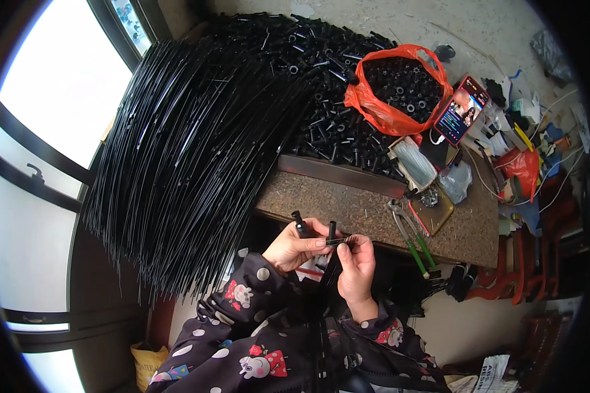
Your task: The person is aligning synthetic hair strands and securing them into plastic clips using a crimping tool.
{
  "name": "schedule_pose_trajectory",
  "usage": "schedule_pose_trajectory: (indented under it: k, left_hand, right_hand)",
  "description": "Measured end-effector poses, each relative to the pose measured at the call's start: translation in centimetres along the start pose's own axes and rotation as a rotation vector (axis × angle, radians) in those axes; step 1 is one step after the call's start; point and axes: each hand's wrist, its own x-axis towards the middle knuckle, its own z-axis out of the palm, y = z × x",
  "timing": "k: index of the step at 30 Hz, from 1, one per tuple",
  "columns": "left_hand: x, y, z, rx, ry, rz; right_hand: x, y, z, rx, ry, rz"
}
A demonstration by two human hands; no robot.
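Note:
Close together in front of my chest, both hands are closed on small black parts. My left hand (pixel 287 247) pinches a black piece from which a short black tube (pixel 332 229) stands up. Another black tubular fitting (pixel 299 224) pokes out between its fingers and thumb. My right hand (pixel 356 268) presses thumb and fingers on a thin black strip (pixel 337 242) that runs across to the left fingertips. Just how strip and tube join is too small to tell. Long thin black rods (pixel 190 164) lie in a thick bundle to the left, their ends hanging over the table edge.
Loose black fittings (pixel 314 59) are heaped at the back of the speckled table (pixel 347 206). An orange-red plastic bag (pixel 380 114) of black parts sits beside a propped phone (pixel 462 111). Green-handled pliers (pixel 416 245) lie near a small tray (pixel 432 213). Red chairs (pixel 505 275) stand right.

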Motion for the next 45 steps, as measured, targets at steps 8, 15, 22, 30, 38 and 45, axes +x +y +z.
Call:
schedule_pose_trajectory:
  k: [8,15,22,30,38,45]
  left_hand:
    - [-0.1,-0.2,-0.2,0.145,-0.050,0.100]
    - [-1.2,-0.8,2.4,0.863,0.108,0.517]
    - [-1.0,-1.8,1.6,0.093,0.122,0.240]
    - [-1.3,-1.1,1.3,0.364,0.133,0.247]
    - [-1.6,2.3,2.5,0.982,0.009,0.307]
    - [-1.3,3.7,1.4,0.865,-0.054,0.166]
  right_hand:
    - [0.0,0.0,-0.1,0.023,-0.024,0.038]
    - [0.1,0.3,-0.1,0.030,-0.034,0.043]
    - [0.9,1.2,-1.3,0.229,-0.198,0.262]
    - [0.3,0.9,-0.3,0.194,-0.126,0.170]
    - [1.0,1.8,-2.0,0.315,-0.274,0.389]
    - [0.3,0.7,-1.3,0.374,-0.421,0.520]
